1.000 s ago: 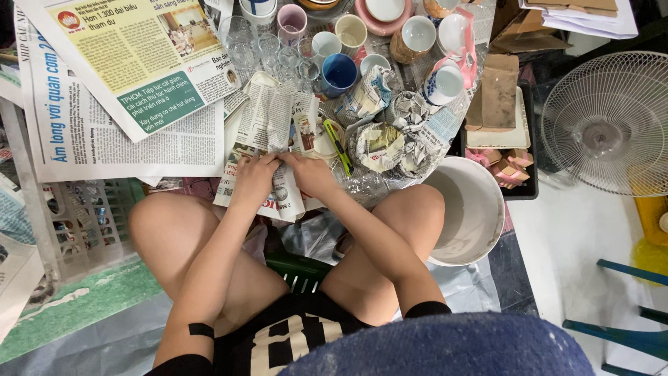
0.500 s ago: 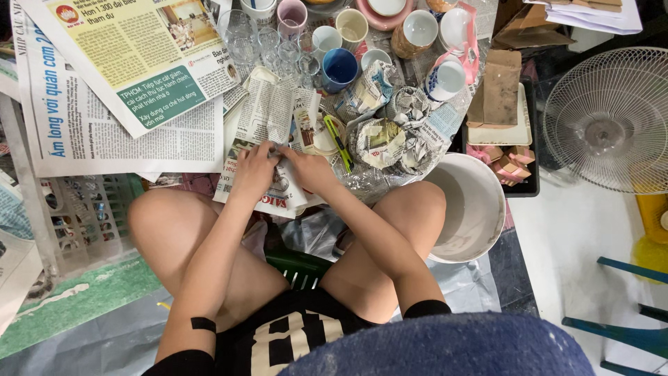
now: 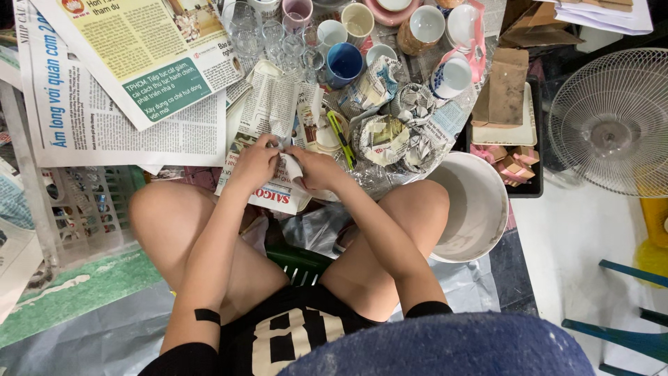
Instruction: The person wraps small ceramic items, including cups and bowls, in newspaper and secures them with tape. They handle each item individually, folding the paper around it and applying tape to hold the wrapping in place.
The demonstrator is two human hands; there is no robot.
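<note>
I sit with knees apart over a sheet of newspaper point(image 3: 273, 111) spread on the floor. My left hand point(image 3: 255, 164) and my right hand point(image 3: 314, 169) meet at the sheet's near end, both pinching a small white object point(image 3: 292, 166) partly folded in the paper. What the object is cannot be made out. A yellow-green box cutter point(image 3: 341, 138) lies just beyond my right hand. Several newspaper-wrapped bundles point(image 3: 383, 136) sit to the right of it.
Cups, mugs and glasses crowd the far side, among them a blue mug point(image 3: 344, 64). Large open newspapers point(image 3: 132, 76) lie at far left. A white bucket point(image 3: 473, 206) stands by my right knee, a white fan point(image 3: 612, 122) at right, a plastic basket point(image 3: 76, 209) at left.
Both hands have stayed at the sheet's near end, shifting slightly as they work the paper around the white object. The view has moved a little.
</note>
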